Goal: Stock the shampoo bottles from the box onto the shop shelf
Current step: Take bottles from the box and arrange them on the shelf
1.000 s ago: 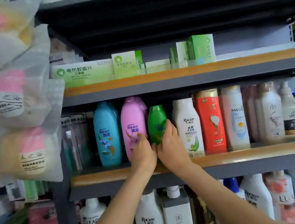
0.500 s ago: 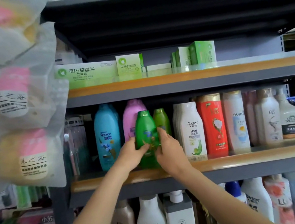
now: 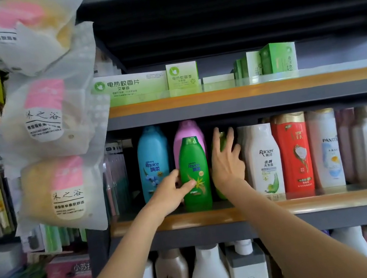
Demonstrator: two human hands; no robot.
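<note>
Front green bottle stands upright at the lip of the middle shelf, directly in front of the pink bottle and just right of the blue bottle. Left hand: thumb and fingertips resting on the bottle's lower left side, a light touch, not a full wrap. Right hand: fingers spread apart, reaching into the gap toward a second green bottle, mostly hidden behind the palm; contact cannot be confirmed. White Raclen bottle sits just beside the right hand. Box not in view.

Risks, judged:
- Front green bottle sits close to the edge; a sideways nudge from the left hand could tip it off.
- Right wrist may knock the white bottle and topple the tight row.
- Pushing the rear green bottle blind could tilt it.
</note>
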